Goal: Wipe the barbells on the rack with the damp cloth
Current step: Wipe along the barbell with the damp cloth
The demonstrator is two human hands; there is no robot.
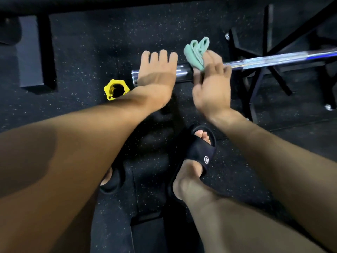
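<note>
So the barbell [184, 72] sits across the view on a black rack [262, 73], its thick chrome end sleeve pointing left and the thinner shaft running off to the right. The left hand [157, 77] is draped over the sleeve near its tip, fingers hooked over the top, basically steadying it. The right hand [211, 83] has the green cloth [196, 52] bunched up in its fingers and pressed against the sleeve just beside the left hand, right where sleeve meets shaft.

Progress-wise I'd guess this is mid-wipe on this one bar. The chrome looks shiny, but honestly I can't tell which parts are done. No other barbells show here, so no idea how many are left.

A yellow collar [116, 90] lies on the speckled floor [91, 52] near the bar end. Only marking anywhere is a small round logo on the black slide sandal [202, 152], too small to read.
</note>
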